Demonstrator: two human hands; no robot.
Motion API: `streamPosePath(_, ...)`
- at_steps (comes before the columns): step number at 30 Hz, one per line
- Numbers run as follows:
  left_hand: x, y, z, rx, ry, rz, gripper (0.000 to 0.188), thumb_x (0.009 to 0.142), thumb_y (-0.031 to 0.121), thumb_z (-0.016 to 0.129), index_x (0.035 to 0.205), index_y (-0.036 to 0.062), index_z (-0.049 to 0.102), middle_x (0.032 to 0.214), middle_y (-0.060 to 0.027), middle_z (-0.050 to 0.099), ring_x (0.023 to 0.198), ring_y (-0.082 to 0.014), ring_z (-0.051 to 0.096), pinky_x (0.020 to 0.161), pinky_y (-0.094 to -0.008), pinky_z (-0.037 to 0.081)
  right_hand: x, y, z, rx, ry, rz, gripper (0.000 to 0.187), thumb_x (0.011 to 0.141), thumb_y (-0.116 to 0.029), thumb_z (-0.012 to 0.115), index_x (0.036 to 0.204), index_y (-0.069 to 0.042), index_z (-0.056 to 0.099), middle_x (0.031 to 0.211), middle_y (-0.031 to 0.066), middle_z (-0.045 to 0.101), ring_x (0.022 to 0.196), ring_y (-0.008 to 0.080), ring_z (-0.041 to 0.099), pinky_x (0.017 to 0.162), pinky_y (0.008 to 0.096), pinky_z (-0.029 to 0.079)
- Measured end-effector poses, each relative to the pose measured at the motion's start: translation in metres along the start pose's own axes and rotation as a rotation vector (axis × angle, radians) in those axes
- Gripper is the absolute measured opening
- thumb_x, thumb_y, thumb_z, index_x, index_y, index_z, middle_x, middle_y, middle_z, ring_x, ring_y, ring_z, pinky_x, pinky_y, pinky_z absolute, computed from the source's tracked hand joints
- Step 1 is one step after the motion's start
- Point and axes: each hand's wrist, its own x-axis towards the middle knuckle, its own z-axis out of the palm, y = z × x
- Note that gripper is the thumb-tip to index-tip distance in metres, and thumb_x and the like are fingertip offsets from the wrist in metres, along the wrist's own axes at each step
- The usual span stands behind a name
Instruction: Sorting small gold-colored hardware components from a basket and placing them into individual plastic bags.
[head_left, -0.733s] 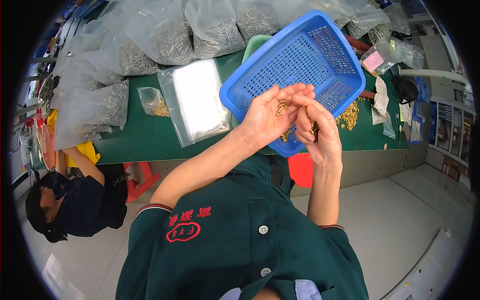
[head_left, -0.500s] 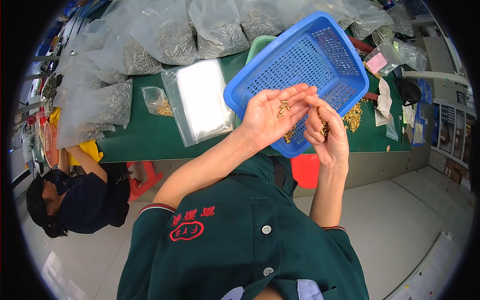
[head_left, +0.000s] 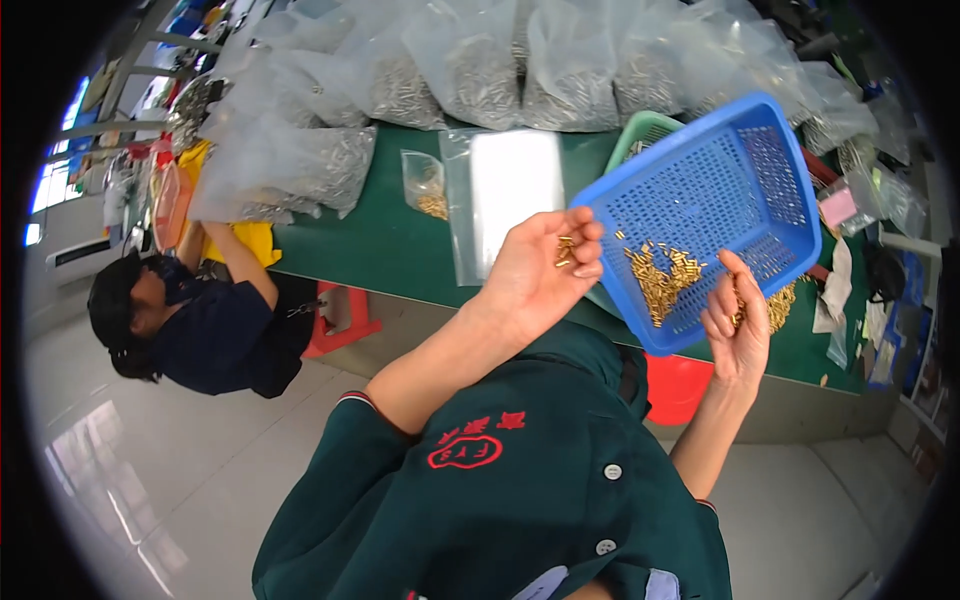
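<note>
Several small brass pieces (head_left: 565, 254) sit in the left hand (head_left: 545, 262), its fingers half curled around them beside the blue basket (head_left: 705, 200). Over the basket's near right side, the right hand (head_left: 738, 322) curls around more; a loose heap of them (head_left: 660, 282) lies inside, near the edge of the green bench (head_left: 345, 250).

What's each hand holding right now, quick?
Left hand: partly closed, cupping a few small brass-coloured cylinders.
Right hand: partly closed, fingers curled around more brass-coloured cylinders.
</note>
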Motion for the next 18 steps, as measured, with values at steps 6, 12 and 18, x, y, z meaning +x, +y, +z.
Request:
streamPosePath(6, -0.008, 0.097, -0.049, 0.35, 0.165, 0.582, 0.016, 0.087, 0.015, 0.039, 0.08, 0.0035, 0.047, 0.07, -0.0055, 0.049, 0.059, -0.0125, 0.043, 0.055, -0.0251, 0.035, 0.008, 0.006, -0.001, -0.006, -0.07, 0.061, 0.03, 0.091, -0.014, 0.038, 0.113, 0.005, 0.045, 0.058, -0.0014, 0.034, 0.041, 0.0033, 0.026, 0.034, 0.0158, 0.022)
streamPosePath(12, 0.008, 0.185, -0.06, 1.62, 0.314, 0.518, 0.016, 0.084, 0.016, 0.042, 0.077, 0.0053, 0.052, 0.068, 0.003, 0.045, 0.061, -0.0063, 0.04, 0.056, -0.0201, 0.034, 0.012, 0.009, 0.008, 0.002, -0.087, 0.075, 0.028, 0.089, -0.014, 0.041, 0.109, 0.005, 0.048, 0.056, -0.0006, 0.037, 0.041, 0.0038, 0.03, 0.035, 0.0158, 0.023)
streamPosePath(18, 0.029, 0.215, -0.051, 2.259, 0.224, 0.365, 0.022, 0.081, 0.015, 0.041, 0.075, -0.0002, 0.055, 0.072, -0.0048, 0.055, 0.072, -0.0153, 0.051, 0.065, -0.0279, 0.04, 0.007, 0.011, 0.005, 0.013, -0.072, 0.074, 0.028, 0.089, -0.015, 0.042, 0.108, 0.004, 0.049, 0.056, -0.0009, 0.037, 0.041, 0.0039, 0.029, 0.035, 0.0159, 0.022)
